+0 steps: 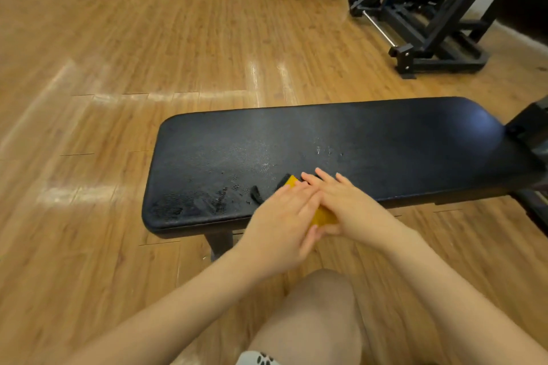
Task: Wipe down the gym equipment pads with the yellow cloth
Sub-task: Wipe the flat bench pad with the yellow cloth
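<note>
Wood-plank floor (166,47) runs across the gym, glossy in streaks, with black machine frames (427,12) standing at the far right. Nearer, a black pad (341,139) stretches crosswise on its dark leg, its top speckled with droplets and a damp smear toward the left end. Both hands lie flat at the pad's near edge — the left hand (284,216) and right hand (344,201) side by side and overlapping, fingers straight, pressing down on the cloth (323,216). Only slivers of yellow show, one past the fingertips and one between the hands. A bare knee (320,314) sits below.
</note>
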{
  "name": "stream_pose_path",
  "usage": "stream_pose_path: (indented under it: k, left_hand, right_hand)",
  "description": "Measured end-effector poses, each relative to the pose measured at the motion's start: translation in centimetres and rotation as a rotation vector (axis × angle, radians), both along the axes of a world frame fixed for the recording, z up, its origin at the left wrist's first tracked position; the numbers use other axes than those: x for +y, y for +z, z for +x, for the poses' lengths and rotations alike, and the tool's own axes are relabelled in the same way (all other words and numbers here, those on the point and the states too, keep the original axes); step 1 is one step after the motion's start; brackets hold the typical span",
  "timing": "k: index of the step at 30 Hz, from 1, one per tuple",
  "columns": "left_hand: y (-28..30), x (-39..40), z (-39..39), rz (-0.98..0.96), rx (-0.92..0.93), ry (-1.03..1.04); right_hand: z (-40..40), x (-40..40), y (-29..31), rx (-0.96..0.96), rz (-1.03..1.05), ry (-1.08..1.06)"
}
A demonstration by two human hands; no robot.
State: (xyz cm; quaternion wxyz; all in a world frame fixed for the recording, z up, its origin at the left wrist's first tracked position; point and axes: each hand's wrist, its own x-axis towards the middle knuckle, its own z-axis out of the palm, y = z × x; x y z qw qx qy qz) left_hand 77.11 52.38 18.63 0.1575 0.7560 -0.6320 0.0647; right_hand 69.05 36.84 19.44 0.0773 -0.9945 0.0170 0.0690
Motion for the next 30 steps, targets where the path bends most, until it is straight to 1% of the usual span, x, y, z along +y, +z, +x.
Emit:
stream_pose_path:
  k: [1, 2, 3, 4, 5, 6, 7, 9, 11, 13, 17, 20, 22, 24, 25, 28, 30]
  left_hand:
    - [-0.4, -0.6, -0.7, 0.038, -0.022, 0.027]
    - [-0.7, -1.0, -1.1, 0.083, -0.038, 0.071]
    - [-1.1, -1.3, -1.4, 0.134, -0.056, 0.116]
    - [-1.4, -1.5, -1.4, 0.176, -0.083, 0.15]
    - [-1.8, -1.6, -1.3, 0.195, -0.121, 0.169]
    - [-2.3, -1.8, -1.2, 0.195, -0.161, 0.178]
    - [-2.7, -1.9, -1.1, 0.192, -0.187, 0.187]
    - [-2.9, -2.4, -1.0, 0.167, -0.219, 0.204]
    - [-3.0, -2.4, -0.4, 0.077, -0.245, 0.198]
    - [-3.0, -0.9, 1.2, 0.021, -0.248, 0.167]
    - [-3.4, 5.8, 4.9, 0.024, -0.289, 0.192]
    - [-3.3, 8.2, 5.9, 0.001, -0.246, 0.259]
    - [-3.5, 7.4, 5.0, -0.039, -0.198, 0.332]
    - [-3.7, 6.1, 3.6, -0.073, -0.165, 0.391]
    - [-3.9, 5.7, 3.3, -0.083, -0.164, 0.397]
    - [-4.2, 6.2, 4.3, -0.068, -0.246, 0.316]
    - [-4.2, 7.5, 5.5, -0.057, -0.286, 0.243]
  right_hand:
    - [-0.4, -0.9, 0.2, 0.033, 0.03, -0.006]
    - [-1.0, -1.7, 0.4, 0.027, 0.109, -0.033]
    - [-1.6, -2.5, 0.5, -0.013, 0.23, -0.088]
    - [-2.1, -3.2, 0.6, -0.084, 0.362, -0.17]
    - [-2.5, -4.1, 0.6, -0.186, 0.449, -0.268]
    - [-2.7, -4.8, 0.5, -0.294, 0.465, -0.376]
    - [-2.6, -5.3, 0.3, -0.372, 0.421, -0.477]
    - [-1.6, -5.2, -0.3, -0.418, 0.275, -0.597]
    - [-0.4, -4.6, -1.1, -0.377, 0.18, -0.597]
    - [0.1, -4.2, -1.3, -0.333, 0.146, -0.58]
    - [-0.9, -4.4, -1.1, -0.316, 0.135, -0.584]
    - [0.0, -3.3, -0.7, -0.35, 0.162, -0.584]
    - [2.2, -1.8, -0.5, -0.347, 0.17, -0.483]
    - [4.0, -0.4, -0.7, -0.32, 0.126, -0.376]
    - [4.5, -0.1, -0.8, -0.312, 0.102, -0.363]
    - [4.6, -0.4, -1.0, -0.308, 0.114, -0.436]
    - [4.3, -0.6, -1.0, -0.29, 0.126, -0.429]
